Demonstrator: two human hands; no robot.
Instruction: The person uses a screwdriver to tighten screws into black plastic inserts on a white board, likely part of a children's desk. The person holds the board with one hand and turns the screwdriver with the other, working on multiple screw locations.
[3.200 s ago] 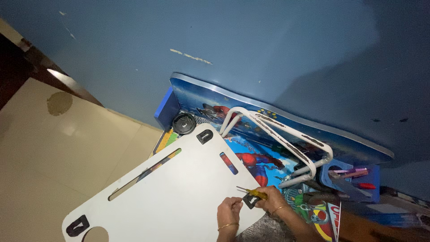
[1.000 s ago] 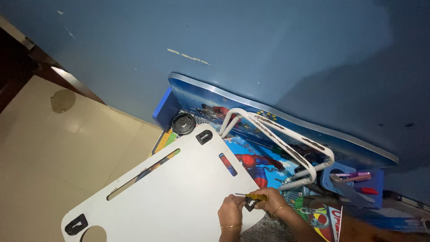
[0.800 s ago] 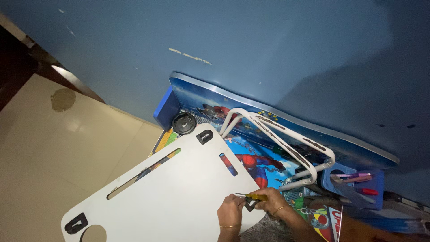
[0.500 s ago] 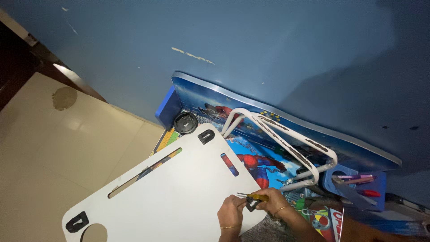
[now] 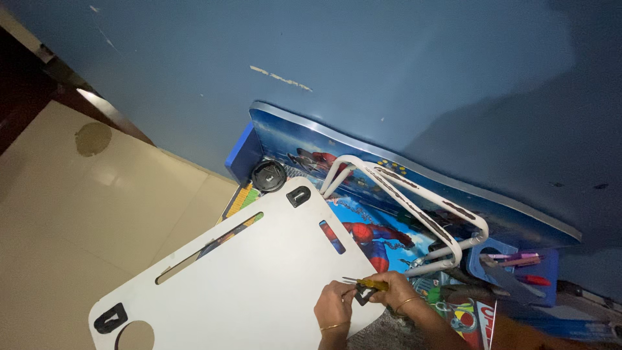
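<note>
A white board (image 5: 259,272) with a long slot, a round hole and black corner clips lies flat on the floor. At its near right edge, my right hand (image 5: 393,297) grips a yellow-handled screwdriver (image 5: 364,282), its shaft pointing left over the board. My left hand (image 5: 334,307) pinches at a small black bracket (image 5: 364,295) on the board's edge, right under the screwdriver tip. Both wrists wear thin gold bangles.
A blue printed board (image 5: 402,175) leans on the blue wall. White metal tube legs (image 5: 414,207) lie over another printed panel. A black round cap (image 5: 268,175) sits at the far corner. A blue holder (image 5: 518,272) with pens stands right. Beige tile floor spreads left.
Both hands stay at the bracket on the board's edge with the screwdriver. Only the camera has shifted slightly.
</note>
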